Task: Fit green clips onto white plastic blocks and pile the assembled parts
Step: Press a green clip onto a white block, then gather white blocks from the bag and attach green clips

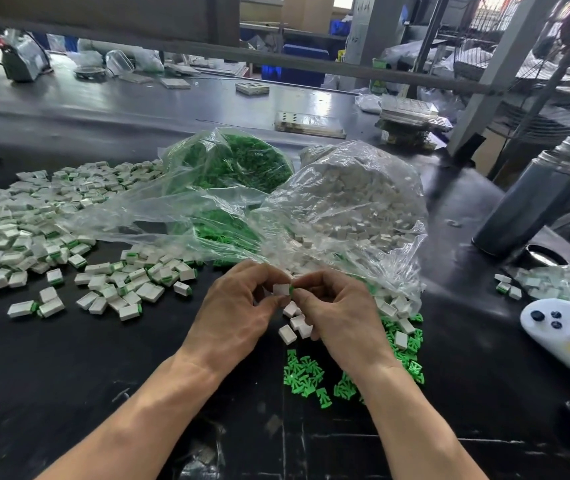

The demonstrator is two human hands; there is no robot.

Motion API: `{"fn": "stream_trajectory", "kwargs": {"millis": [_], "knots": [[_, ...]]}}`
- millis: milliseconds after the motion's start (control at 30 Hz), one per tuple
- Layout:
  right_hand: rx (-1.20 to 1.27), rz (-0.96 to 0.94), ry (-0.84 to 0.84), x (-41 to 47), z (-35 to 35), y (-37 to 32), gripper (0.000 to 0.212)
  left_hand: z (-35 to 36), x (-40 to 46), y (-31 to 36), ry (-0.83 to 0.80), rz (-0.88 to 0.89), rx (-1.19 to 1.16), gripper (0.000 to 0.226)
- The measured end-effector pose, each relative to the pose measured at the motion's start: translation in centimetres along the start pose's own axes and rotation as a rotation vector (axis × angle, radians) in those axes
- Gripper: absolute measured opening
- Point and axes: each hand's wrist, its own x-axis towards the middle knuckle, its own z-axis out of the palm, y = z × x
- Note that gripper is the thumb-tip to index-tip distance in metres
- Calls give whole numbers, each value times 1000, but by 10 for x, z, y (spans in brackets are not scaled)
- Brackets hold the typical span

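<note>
Above the black counter (103,375), a white block (280,289) is pinched by the left hand (238,313) while a green clip (291,290) is pinched against it by the right hand (342,317); assembled parts (34,223) are piled at left.

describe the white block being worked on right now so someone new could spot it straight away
Start at the two clear bags mid-table, then drop to the hands just in front. The block is pinched between the left hand and right hand. Unlike the loose blocks below, it is off the table, a green clip at its right edge.
</note>
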Motion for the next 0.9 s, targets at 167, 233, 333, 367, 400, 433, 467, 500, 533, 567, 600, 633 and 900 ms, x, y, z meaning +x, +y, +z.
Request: {"fn": "stream_trajectory", "kwargs": {"millis": [167, 233, 333, 367, 400, 433, 467, 500, 533, 567, 600, 633, 900], "knots": [[74, 56, -7, 0, -2, 0, 5, 0, -1, 1, -10, 6, 17, 24], [135, 87, 0, 1, -2, 1, 2, 0, -1, 2, -10, 15, 24, 26], [225, 150, 6, 2, 0, 2, 8, 0, -1, 3, -9, 34, 30, 28], [265, 171, -1, 3, 0, 1, 10, 1, -1, 3, -5, 41, 26, 28], [306, 188, -10, 2, 0, 1, 12, 1, -2, 3, -2, 46, 20, 28], [337, 202, -21, 3, 0, 1, 13, 0, -2, 2, -1, 50, 15, 27], [353, 210, -30, 2, 0, 0, 14, 0, -2, 2, -1, 51, 13, 26], [354, 213, -36, 2, 0, 0, 13, 0, -2, 2, -1, 51, 12, 25], [341, 211, -37, 2, 0, 0, 13, 0, -2, 2, -3, 51, 11, 24], [320, 206, -37, 2, 0, 0, 12, 0, -2, 1, -4, 50, 9, 24], [295, 199, -38, 2, -1, 0, 11, -1, -2, 1, -7, 47, 7, 23], [271, 191, -42, 2, -2, 0, 10, -1, -2, 1, -13, 45, 5, 22], [129, 196, -102, 5, -10, 3, 13, -5, -3, 1, -97, 64, 15, 26]]}}
